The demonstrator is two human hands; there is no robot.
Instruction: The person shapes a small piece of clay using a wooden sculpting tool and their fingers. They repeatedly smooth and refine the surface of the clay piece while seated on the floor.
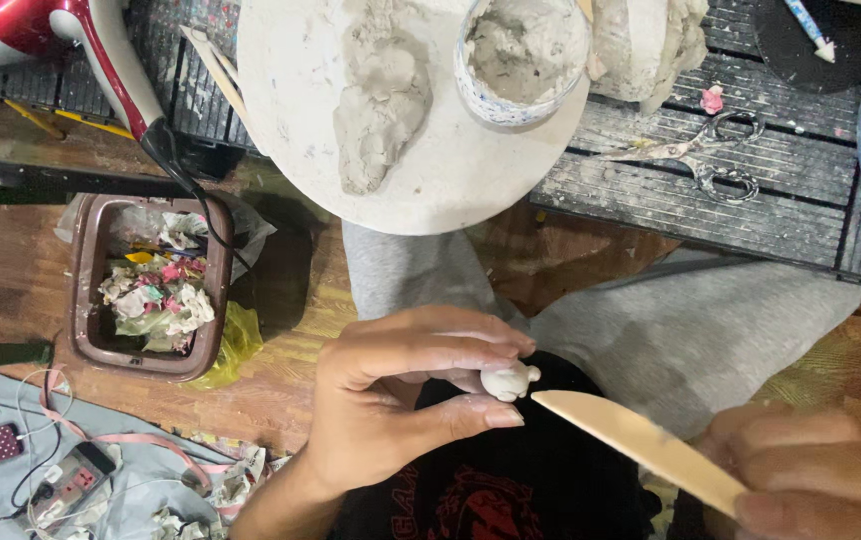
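Looking down from the head camera: left hand [401,400] pinches a small pale clay piece [508,381] between thumb and fingers, clamped on it, above the lap. Right hand [811,480], near right corner, is closed around a flat wooden modelling tool [641,447]; blade tip lies just beside the clay piece, contact unclear. Far centre: round white board [291,90] bearing a grey clay lump [381,100] and a clay-filled cup [521,55]. Scissors [706,155] far right. Brown waste bin [151,285] left.

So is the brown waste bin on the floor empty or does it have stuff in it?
Filled: the brown bin holds crumpled paper scraps, white and coloured, piled close to its rim.
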